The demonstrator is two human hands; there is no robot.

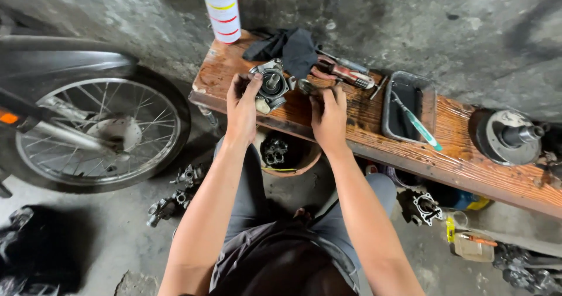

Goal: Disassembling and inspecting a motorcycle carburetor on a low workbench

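My left hand [242, 104] grips a grey metal carburetor body [270, 86] that rests on the near left part of a worn wooden bench [363, 135]. My right hand [329, 113] lies just to its right on the bench top, fingers curled around a small round metal part [305, 86]; how firmly it holds it I cannot tell. Both forearms reach forward from my lap.
A black rag [290, 47], pliers with red handles [342, 73] and a spray can [220, 9] sit behind. A black tray [410, 105] holds a toothbrush. A round engine part [508, 136] stands far right. A motorcycle wheel [96, 132] is left; a bowl of parts [284, 154] is below.
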